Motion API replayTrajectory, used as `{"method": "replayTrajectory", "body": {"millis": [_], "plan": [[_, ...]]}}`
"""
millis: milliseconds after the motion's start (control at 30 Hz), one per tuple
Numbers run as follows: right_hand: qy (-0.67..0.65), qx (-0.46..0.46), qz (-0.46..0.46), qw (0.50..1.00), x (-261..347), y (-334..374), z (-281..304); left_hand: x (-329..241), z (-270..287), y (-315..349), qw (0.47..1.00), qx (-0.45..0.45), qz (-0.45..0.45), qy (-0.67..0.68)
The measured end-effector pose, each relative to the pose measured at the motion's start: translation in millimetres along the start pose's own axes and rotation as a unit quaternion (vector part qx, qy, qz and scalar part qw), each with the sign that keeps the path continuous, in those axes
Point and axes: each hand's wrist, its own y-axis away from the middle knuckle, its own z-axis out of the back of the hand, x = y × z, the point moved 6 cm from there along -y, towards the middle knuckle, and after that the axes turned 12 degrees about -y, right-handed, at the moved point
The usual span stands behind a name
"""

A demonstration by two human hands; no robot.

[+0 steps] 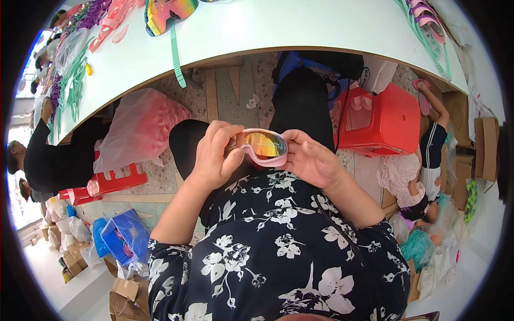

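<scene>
A pair of swim goggles [263, 145] with a pink frame and a mirrored orange-yellow lens is held above my lap. My left hand [215, 152] grips its left end, thumb in front and fingers over the top edge. At the other end, my right hand [312, 160] has its fingers closed on the frame from behind and the side. No strap shows on these goggles; the rest of the frame behind the lens is hidden.
On the white table [241, 27] ahead lie rainbow-lensed goggles [167, 16] with a green strap [175, 59] hanging over the edge. A red stool [383, 120] stands right, a bag of pink pieces [142, 125] left. Other people [48, 155] sit at both sides.
</scene>
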Motion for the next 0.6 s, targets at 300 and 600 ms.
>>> {"method": "replayTrajectory", "body": {"millis": [300, 600], "plan": [[0.041, 0.007, 0.059, 0.997, 13.7, -3.9, 9.3, -1.2, -2.4, -4.7, 1.000, 0.008, 0.009, -0.004], [0.021, -0.005, 0.057, 0.998, 19.7, -1.3, 11.3, -1.5, -12.7, 0.8, 0.998, -0.015, 0.016, -0.064]]}}
